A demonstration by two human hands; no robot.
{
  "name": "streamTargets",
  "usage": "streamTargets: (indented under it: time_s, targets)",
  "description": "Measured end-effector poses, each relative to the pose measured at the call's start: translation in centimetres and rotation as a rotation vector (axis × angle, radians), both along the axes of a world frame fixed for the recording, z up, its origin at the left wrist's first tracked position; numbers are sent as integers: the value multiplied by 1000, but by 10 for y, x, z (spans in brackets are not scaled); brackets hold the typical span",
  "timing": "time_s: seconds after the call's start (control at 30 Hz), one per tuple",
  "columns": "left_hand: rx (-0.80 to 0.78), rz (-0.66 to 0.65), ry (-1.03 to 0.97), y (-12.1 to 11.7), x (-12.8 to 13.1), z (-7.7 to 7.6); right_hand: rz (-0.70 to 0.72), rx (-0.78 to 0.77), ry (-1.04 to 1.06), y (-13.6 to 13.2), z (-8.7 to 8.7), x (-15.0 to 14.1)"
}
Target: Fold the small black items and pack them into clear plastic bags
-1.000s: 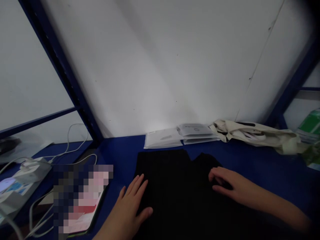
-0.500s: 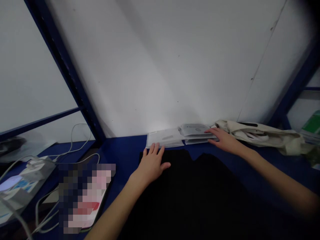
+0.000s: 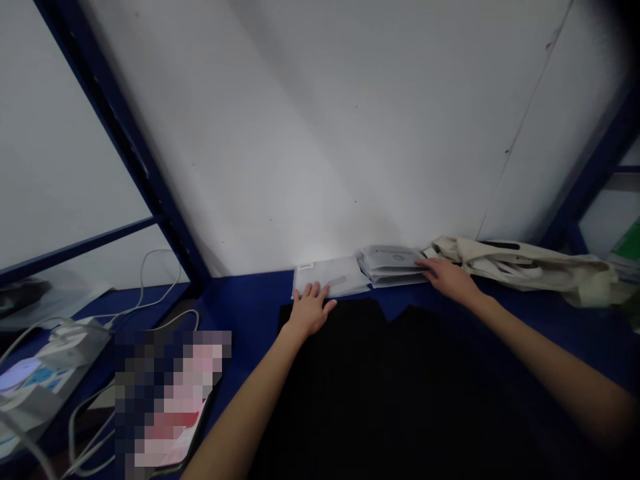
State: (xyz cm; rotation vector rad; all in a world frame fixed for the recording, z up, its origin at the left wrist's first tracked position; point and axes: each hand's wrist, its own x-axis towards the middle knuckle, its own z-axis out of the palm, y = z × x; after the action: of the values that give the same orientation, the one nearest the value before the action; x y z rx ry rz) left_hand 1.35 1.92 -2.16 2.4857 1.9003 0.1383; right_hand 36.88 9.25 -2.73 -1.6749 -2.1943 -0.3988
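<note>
Black cloth [image 3: 370,387], likely soft, is spread under the open left hand [image 3: 310,309]. At two o'clock from there, a packet stack [image 3: 390,259] is touched by the right hand [image 3: 453,280]; whether gripped cannot be told. Probably light and slick, the stack is best pinched at its ends.

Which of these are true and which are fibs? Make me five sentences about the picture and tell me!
1. The black cloth lies on the blue table. True.
2. The right hand is at the right end of the packet stack. True.
3. The left hand is curled into a fist. False: it is spread out by the flat white packet.
4. The cream cloth bundle lies left of the flat white packet. False: it lies to the right of the packet stack.
5. The big wall behind is bright red. False: it is whitish.
</note>
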Motion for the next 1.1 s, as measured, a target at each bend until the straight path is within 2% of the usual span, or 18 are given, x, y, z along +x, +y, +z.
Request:
streamTargets:
  time_s: [0.17, 0.33, 0.57, 0.63, 0.7, 0.77, 0.83, 0.97, 1.1]
  targets:
    - [9, -17, -11, 0, 1, 2, -90, 86, 5, -5, 17, -11]
    - [9, -25, -19, 0, 0, 2, -146, 206, 132, -4, 50, -30]
    - [14, -32, -25, 0, -1, 1, -180, 240, 340, 10, 105, -84]
    - [17, -35, -29, 0, -2, 0, -174, 253, 373, 14, 117, -103]
    - [19, -37, -34, 0, -2, 0, -111, 301, 390, 17, 121, -123]
    - [17, -38, -39, 0, -3, 0, -10, 359, 391, 16, 118, -142]
    - [14, -41, -45, 0, -3, 0, 113, 372, 355, 14, 106, -160]
    - [11, -48, -52, 0, -3, 1, 344, 235, 212, 6, 71, -183]
    - [7, -50, -61, 0, -3, 3, 442, 100, 117, 1, 44, -182]
